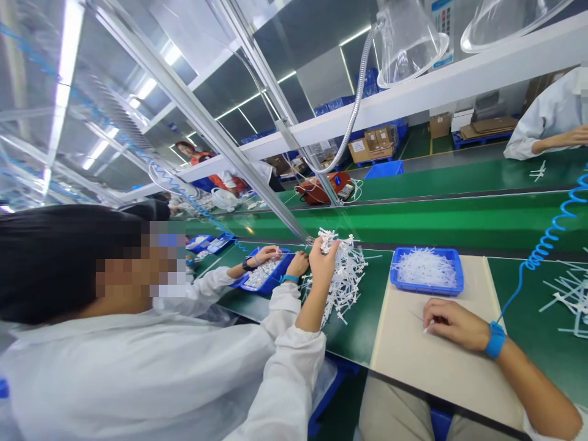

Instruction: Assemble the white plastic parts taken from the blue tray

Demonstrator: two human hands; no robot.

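Pieces [350,285], white and slender, lie heaped on the green bench [356,347] by your left hand [323,262], which grips a clutch [327,240] of them; probably light, springy, prone to tangling, best taken by the stem. Your right hand [452,323], near the blue tray [427,290], pinches a thin strip [425,331], mostly hidden.

White branching pieces [346,278], tangled, heaped on green bench [356,343].

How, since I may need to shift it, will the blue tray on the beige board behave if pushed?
The blue tray looks wide and low, so probably won't tip; its thin white pieces lie loose and heaped, so some might spill.
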